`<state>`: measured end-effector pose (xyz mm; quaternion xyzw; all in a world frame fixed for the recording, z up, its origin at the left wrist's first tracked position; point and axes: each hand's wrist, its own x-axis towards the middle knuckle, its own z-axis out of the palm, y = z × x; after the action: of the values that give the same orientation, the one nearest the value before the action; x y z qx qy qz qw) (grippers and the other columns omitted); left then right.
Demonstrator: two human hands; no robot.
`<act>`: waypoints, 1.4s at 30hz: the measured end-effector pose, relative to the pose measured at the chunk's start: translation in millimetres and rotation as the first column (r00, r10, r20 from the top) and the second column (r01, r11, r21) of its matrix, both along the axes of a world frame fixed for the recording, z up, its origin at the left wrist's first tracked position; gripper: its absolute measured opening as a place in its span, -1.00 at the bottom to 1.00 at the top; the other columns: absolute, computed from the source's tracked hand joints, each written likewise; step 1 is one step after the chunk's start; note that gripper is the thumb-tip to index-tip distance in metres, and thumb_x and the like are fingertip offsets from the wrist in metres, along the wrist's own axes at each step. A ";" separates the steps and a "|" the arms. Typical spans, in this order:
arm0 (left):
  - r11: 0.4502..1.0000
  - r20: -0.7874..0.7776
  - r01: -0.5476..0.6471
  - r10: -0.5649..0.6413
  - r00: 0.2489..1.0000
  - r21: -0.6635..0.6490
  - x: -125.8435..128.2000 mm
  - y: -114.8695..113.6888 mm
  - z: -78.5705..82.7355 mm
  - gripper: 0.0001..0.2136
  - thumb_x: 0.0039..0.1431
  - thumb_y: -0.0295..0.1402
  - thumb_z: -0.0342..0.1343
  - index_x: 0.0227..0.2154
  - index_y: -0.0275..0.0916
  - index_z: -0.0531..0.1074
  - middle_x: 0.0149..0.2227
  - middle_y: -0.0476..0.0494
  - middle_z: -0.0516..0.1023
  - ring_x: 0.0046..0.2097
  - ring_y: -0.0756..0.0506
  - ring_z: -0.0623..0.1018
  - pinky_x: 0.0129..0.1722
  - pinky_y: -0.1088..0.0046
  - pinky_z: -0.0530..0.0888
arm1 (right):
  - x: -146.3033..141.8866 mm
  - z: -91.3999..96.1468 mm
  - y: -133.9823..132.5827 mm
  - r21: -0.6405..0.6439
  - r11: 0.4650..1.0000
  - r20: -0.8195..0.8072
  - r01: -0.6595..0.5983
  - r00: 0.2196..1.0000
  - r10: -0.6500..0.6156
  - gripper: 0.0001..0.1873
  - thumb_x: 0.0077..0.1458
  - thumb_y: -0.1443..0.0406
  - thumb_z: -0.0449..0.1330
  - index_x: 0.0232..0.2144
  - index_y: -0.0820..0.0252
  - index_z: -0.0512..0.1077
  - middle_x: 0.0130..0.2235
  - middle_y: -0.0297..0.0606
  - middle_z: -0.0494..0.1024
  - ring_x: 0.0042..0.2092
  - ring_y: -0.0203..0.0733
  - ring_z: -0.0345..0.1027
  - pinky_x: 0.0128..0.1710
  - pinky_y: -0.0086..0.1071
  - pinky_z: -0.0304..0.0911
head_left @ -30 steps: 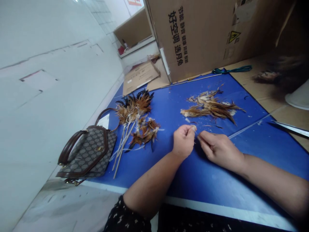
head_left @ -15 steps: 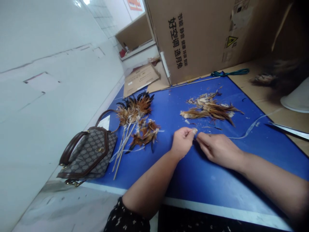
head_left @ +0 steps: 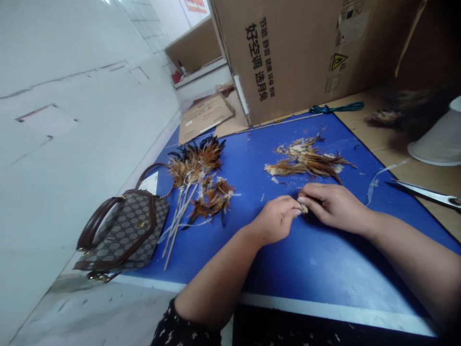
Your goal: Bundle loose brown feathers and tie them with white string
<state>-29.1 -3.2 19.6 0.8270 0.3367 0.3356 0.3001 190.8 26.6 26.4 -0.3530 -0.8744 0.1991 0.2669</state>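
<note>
My left hand (head_left: 275,220) and my right hand (head_left: 333,204) meet over the blue mat (head_left: 309,259), fingertips pinched together on a small pale tuft of feathers (head_left: 303,208). A thin clear strip (head_left: 378,175) trails from near my right hand toward the right. Just beyond the hands lies a loose heap of brown feathers (head_left: 308,161). To the left lie feather bunches tied on thin sticks (head_left: 194,178).
A patterned brown handbag (head_left: 124,230) sits at the mat's left edge. A big cardboard box (head_left: 298,53) stands behind the mat. Scissors (head_left: 427,193), a white cone-shaped object (head_left: 437,142), a teal cord (head_left: 336,107) and dark feathers (head_left: 399,115) are at the right.
Both hands have shifted slightly toward me and the right, staying pinched together. The clear strip has lifted and curled off to the right.
</note>
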 end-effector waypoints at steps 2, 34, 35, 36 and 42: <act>0.994 0.092 -0.106 0.109 0.990 -0.034 0.6 0.2 -2.6 -0.81 0.43 -0.34 0.01 -0.29 -0.23 0.48 -0.36 -0.12 0.53 -0.26 -0.07 0.51 -0.13 0.35 0.48 | 0.0 -1.3 1.0 -0.050 0.999 -0.052 0.023 0.998 -0.025 -0.71 0.43 0.17 0.04 -0.31 0.11 0.45 -0.37 -0.28 0.52 -0.34 -0.20 0.37 -0.27 -0.34 0.19; 0.928 -0.124 -0.373 0.369 0.921 -0.008 -3.0 12.1 -18.8 -0.84 0.31 -0.45 0.03 -0.28 -0.25 0.53 -0.24 -0.23 0.60 -0.17 -0.16 0.53 0.00 0.25 0.48 | -18.4 3.6 -16.6 0.212 0.976 0.192 -0.050 0.981 0.009 -0.80 0.40 0.33 0.00 -0.29 0.14 0.37 -0.38 -0.24 0.53 -0.40 -0.19 0.36 -0.36 -0.32 0.09; 0.946 -0.221 -0.320 0.322 0.921 0.045 -4.5 10.6 -17.5 -0.83 0.28 -0.49 0.02 -0.26 -0.25 0.53 -0.21 -0.26 0.60 -0.15 -0.18 0.54 0.01 0.22 0.48 | -15.1 5.9 -13.9 0.218 0.972 0.202 -0.083 0.979 0.038 -0.80 0.39 0.35 0.00 -0.28 0.13 0.38 -0.35 -0.23 0.53 -0.36 -0.18 0.37 -0.33 -0.33 0.12; 0.964 -0.292 -0.258 0.267 0.918 0.071 -4.9 8.6 -16.0 -0.81 0.27 -0.51 0.01 -0.24 -0.26 0.53 -0.19 -0.28 0.59 -0.14 -0.20 0.55 0.00 0.21 0.49 | -11.9 7.0 -11.0 0.221 0.970 0.205 -0.103 0.977 0.058 -0.80 0.37 0.37 0.00 -0.28 0.13 0.40 -0.33 -0.23 0.52 -0.34 -0.18 0.37 -0.30 -0.33 0.13; 1.000 -0.008 -0.004 0.004 1.000 -0.018 0.8 -0.5 -7.3 -0.77 0.40 -0.36 -0.02 -0.18 -0.20 0.57 -0.21 -0.25 0.58 -0.12 -0.17 0.57 0.00 0.27 0.50 | 1.0 -1.7 3.1 0.099 0.995 0.068 0.004 0.998 -0.010 -0.75 0.41 0.25 0.04 -0.31 0.12 0.43 -0.34 -0.25 0.52 -0.32 -0.19 0.40 -0.31 -0.36 0.18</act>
<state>-28.3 -3.7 12.2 0.8248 0.3428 0.3298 0.3056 191.8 29.7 24.7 -0.3490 -0.8905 0.1425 0.2548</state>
